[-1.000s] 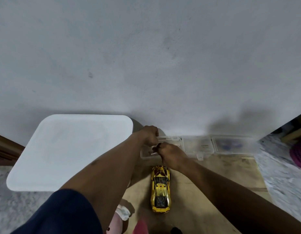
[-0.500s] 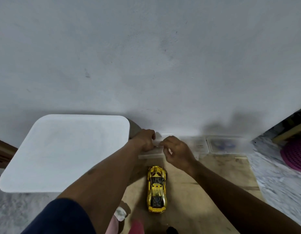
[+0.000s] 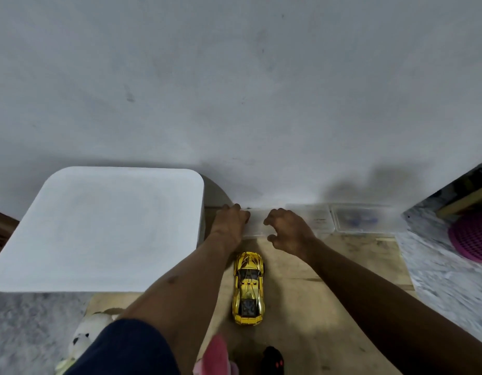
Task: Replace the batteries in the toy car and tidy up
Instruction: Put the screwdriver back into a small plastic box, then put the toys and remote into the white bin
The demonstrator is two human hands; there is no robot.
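A shiny yellow toy car stands on its wheels on the wooden board, nose toward the wall. Just beyond it, a small clear plastic box sits against the wall. My left hand grips the box's left end with curled fingers. Over the right end, my right hand has its fingers on top and its thumb at the front edge. What the box holds is hidden.
Two more clear boxes line the wall to the right. A white square stool top stands close on the left. A plush toy, a pink item and a black remote lie near me. A purple basket sits far right.
My hands have drawn apart to the two ends of the clear box. A second ago they were close together over its front edge. The car has not moved.
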